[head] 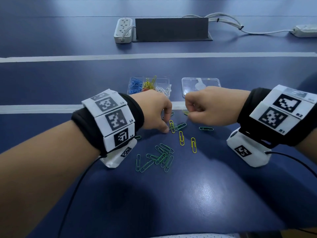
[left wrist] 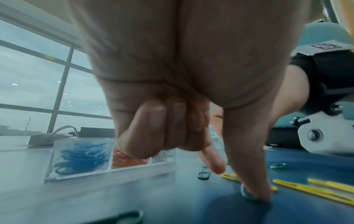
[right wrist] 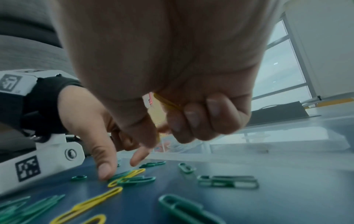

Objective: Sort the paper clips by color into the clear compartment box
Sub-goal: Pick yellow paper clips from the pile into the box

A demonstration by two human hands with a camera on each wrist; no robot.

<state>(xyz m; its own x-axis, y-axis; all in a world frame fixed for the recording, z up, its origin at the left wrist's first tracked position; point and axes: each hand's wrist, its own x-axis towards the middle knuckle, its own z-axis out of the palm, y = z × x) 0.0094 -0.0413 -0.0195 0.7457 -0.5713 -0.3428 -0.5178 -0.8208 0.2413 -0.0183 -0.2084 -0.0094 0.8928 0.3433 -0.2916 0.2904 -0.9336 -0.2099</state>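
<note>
The clear compartment box [head: 169, 83] stands at mid-table with blue, red and yellow, and white clips in separate cells; in the left wrist view the box [left wrist: 114, 170] shows blue and red cells. My left hand [head: 166, 123] reaches down, its thumb [left wrist: 255, 192] pressing a green clip [left wrist: 247, 196] on the table, index finger straight, other fingers curled. My right hand [head: 188, 114] is fisted and grips yellow paper clips [right wrist: 166, 103] in its curled fingers. Loose yellow clips [head: 181, 138] and a heap of green clips [head: 160, 157] lie in front of me.
The box's clear lid [head: 212, 83] lies right of it. A single green clip [head: 205, 128] lies under my right wrist. A white tape line [head: 42, 109] crosses the blue table. A power strip [head: 122, 30] and a dark cable box [head: 171, 29] sit at the back.
</note>
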